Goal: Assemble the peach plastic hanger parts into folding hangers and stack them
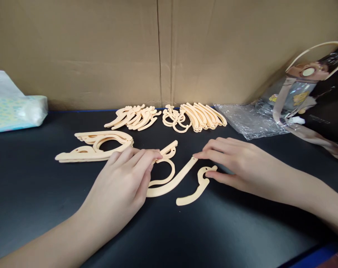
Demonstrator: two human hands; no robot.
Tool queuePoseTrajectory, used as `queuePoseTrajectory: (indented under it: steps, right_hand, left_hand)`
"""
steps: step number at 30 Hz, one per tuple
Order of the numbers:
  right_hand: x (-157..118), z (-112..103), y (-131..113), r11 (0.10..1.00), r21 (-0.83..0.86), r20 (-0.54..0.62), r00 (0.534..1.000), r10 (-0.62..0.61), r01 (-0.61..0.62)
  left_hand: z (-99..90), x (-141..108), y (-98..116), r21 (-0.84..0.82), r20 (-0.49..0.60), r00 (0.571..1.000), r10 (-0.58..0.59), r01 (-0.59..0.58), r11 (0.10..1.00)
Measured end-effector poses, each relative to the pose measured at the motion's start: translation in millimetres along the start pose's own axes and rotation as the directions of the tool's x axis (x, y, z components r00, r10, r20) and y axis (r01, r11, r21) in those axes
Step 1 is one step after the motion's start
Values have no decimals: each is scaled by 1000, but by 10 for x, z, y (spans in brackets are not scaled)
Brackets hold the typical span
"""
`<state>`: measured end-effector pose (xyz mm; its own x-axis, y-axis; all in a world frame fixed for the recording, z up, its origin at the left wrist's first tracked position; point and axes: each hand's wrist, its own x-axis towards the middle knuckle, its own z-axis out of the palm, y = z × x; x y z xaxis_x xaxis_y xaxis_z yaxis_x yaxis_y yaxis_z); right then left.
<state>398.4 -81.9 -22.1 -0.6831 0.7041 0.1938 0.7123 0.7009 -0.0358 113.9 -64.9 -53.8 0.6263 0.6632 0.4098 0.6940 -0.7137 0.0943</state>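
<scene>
Cream plastic pieces lie on the black tabletop between my hands. My left hand point(126, 171) has its fingers closed on a partly joined cream piece point(169, 149), with a ring-shaped part point(171, 169) and a long curved arm point(171, 186) reaching out beside it. The far end of that arm is under the fingertips of my right hand point(230, 160). My right thumb touches a short curved hook piece point(195, 195), thumb and fingers apart. What lies under my left palm is hidden.
Stacked assembled pieces point(115, 152) lie left of centre. Behind are piles of short pieces point(138, 117), rings point(177, 119) and long arms point(203, 117). A tissue pack point(18, 111) sits left; a plastic bag point(249, 121) and strapped bottle point(294, 93) stand right, before a cardboard wall point(102, 52).
</scene>
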Motion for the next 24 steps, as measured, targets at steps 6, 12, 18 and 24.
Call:
queuePoseTrajectory:
  steps: [6,12,18,24]
  right_hand:
    - [-52,-62,124,996,85,131,991,6,-17]
    - [18,-156,22,974,222,136,988,-66,34]
    - [-10,-184,-61,998,51,11,999,-37,36]
    - [-43,-125,-73,999,-14,63,997,-40,41]
  left_hand:
    - [-42,-9,-25,-282,29,977,-210,209,936]
    - [-115,-1,35,-405,-67,974,-217,173,898]
    - [-86,-7,141,-196,-65,983,174,-183,963]
    - [-57,-17,138,-128,-45,965,257,-261,957]
